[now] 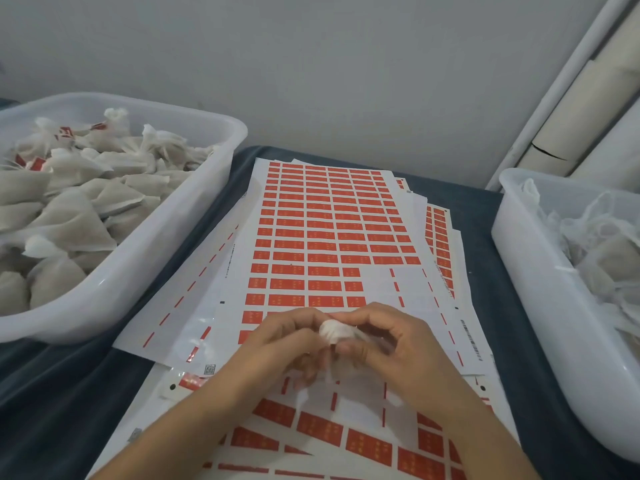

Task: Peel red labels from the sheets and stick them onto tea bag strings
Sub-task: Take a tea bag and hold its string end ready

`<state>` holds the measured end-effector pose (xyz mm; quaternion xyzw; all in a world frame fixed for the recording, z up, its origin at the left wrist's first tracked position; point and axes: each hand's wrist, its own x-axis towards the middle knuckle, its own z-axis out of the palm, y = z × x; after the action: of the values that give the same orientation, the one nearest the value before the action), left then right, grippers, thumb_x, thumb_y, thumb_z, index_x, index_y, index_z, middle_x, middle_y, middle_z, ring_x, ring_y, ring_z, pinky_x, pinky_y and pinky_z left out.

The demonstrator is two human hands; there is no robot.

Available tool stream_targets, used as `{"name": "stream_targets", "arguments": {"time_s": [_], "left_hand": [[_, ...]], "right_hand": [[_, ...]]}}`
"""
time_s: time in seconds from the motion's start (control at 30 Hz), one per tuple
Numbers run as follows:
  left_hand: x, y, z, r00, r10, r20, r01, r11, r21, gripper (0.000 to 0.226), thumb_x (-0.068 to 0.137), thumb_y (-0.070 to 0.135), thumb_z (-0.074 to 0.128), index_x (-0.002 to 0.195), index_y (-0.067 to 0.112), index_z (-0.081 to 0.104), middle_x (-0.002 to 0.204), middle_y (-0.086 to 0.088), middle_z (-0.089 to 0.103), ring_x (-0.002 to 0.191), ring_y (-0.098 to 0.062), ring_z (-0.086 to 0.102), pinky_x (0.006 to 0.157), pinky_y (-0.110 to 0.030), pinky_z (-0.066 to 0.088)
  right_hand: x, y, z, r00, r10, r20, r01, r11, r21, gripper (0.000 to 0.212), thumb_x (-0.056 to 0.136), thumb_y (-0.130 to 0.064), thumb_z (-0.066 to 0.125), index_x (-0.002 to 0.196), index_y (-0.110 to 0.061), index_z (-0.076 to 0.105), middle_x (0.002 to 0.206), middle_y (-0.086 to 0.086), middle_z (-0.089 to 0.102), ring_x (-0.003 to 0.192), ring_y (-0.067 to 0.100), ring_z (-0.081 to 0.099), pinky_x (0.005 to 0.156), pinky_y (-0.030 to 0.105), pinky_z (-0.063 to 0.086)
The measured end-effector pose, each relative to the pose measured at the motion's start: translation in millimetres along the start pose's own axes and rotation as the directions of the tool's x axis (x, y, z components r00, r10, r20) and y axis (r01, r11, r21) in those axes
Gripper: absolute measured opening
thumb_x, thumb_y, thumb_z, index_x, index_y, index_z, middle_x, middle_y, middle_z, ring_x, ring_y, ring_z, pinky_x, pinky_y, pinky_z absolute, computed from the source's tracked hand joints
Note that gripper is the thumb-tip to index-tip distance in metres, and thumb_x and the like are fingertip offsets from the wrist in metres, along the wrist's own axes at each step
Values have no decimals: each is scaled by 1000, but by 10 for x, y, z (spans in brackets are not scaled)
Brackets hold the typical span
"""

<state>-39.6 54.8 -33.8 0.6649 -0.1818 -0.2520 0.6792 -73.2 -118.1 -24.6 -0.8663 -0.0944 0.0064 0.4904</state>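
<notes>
Sheets of red labels (329, 230) lie stacked on the dark table between two tubs. Over the near part of the top sheet, my left hand (280, 344) and my right hand (398, 344) meet around a white tea bag (334, 332). Fingers of both hands curl round its gathered top, and the bag's body hangs below, mostly hidden by my fingers. A second sheet (329, 434) with larger-looking red labels lies nearest me, with several labels peeled off. I cannot make out the string or any label between my fingers.
A white tub (194, 216) on the left is heaped with tea bags, a few carrying red labels. Another white tub (530, 282) on the right holds tea bags with loose strings. A wall stands behind, with rolled material at the upper right.
</notes>
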Motion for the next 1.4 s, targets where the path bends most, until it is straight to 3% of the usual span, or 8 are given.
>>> {"name": "stream_targets", "arguments": {"time_s": [0.27,0.43,0.6,0.7,0.87,1.07,1.2,1.4], "left_hand": [[24,31,26,993,117,-36,-114,991,76,30,77,34,56,101,21,43,74,-1,69,53,-11,56,55,-20,50],[42,-3,45,968,244,-60,-217,933,287,24,80,41,47,99,29,39,71,19,63,65,0,59,59,-12,46],[51,13,28,988,152,-20,-152,988,17,26,77,41,55,99,31,43,78,10,66,74,-5,63,64,-17,52],[51,33,9,1000,21,5,-20,976,-218,34,73,41,67,103,40,51,99,13,65,87,-13,66,70,-23,53],[35,-12,90,918,340,-205,-228,874,429,31,66,59,59,88,39,52,93,32,53,87,2,55,65,-7,47],[58,-85,130,881,448,-155,-287,764,578,3,77,45,49,76,45,52,73,28,57,84,2,54,69,-7,44],[43,-52,105,899,411,-153,-299,829,472,13,80,41,48,74,41,59,74,28,62,78,3,58,67,-6,44],[21,51,-12,966,142,-214,-160,985,-69,28,69,44,55,69,22,71,66,2,65,58,-6,57,57,-11,46]], "right_hand": [[-9,14,-1,971,233,-43,-225,964,145,9,81,-34,62,89,-34,66,87,-21,67,88,-8,58,69,3,44],[-43,-6,-35,907,340,249,-421,753,505,32,77,-39,59,102,-24,71,107,-7,69,104,11,62,96,31,45],[-52,-18,-64,902,273,334,-431,597,676,46,80,-24,59,116,5,60,123,24,58,118,40,51,107,47,36],[-36,-18,-70,912,316,260,-405,606,684,37,74,-28,63,102,-4,70,104,15,68,97,27,63,96,41,47],[-30,-1,-50,924,370,95,-343,693,634,30,67,-39,65,91,-23,74,95,1,71,95,18,64,90,35,49],[-41,-28,51,950,312,12,-283,844,456,37,62,-55,63,91,-33,70,96,-7,70,97,15,64,94,37,48],[-38,-17,48,960,281,9,-254,853,455,31,66,-53,62,92,-37,67,96,-8,70,92,11,65,87,32,51],[-42,-47,37,963,248,105,-268,852,449,30,67,-51,62,96,-55,55,91,-8,70,88,5,64,84,24,47]]}}
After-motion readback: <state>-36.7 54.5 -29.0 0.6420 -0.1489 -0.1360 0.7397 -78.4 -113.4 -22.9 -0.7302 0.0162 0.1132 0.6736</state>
